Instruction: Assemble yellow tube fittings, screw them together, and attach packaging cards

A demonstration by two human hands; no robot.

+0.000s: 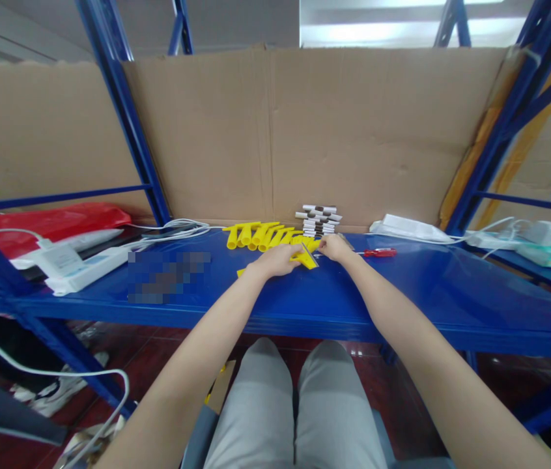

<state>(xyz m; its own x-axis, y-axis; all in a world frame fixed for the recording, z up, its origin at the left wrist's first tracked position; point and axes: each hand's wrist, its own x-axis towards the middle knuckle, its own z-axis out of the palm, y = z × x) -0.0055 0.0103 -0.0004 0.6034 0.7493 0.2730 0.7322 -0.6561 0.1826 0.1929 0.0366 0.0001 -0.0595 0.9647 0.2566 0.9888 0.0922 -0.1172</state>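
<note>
My left hand [278, 260] is closed around a yellow plastic scraper [307, 259], whose wide end with a thin pale edge points right, just above the blue shelf [305, 299]. Close to that wide end, the fingers of my right hand [335, 248] are pinched together; whatever they hold is too small to make out. Behind both hands lies a row of several yellow pieces with hollow round handles [260, 238]. A stack of small white pieces with dark bands [322, 221] stands against the cardboard. Right of my right hand rests a red-handled screwdriver [381, 252].
Cardboard [353, 130] walls off the back between blue metal posts. On the left are a white power strip [87, 272], cables and a red bag [60, 225]. A white box-like object [409, 229] with a cable lies at the back right.
</note>
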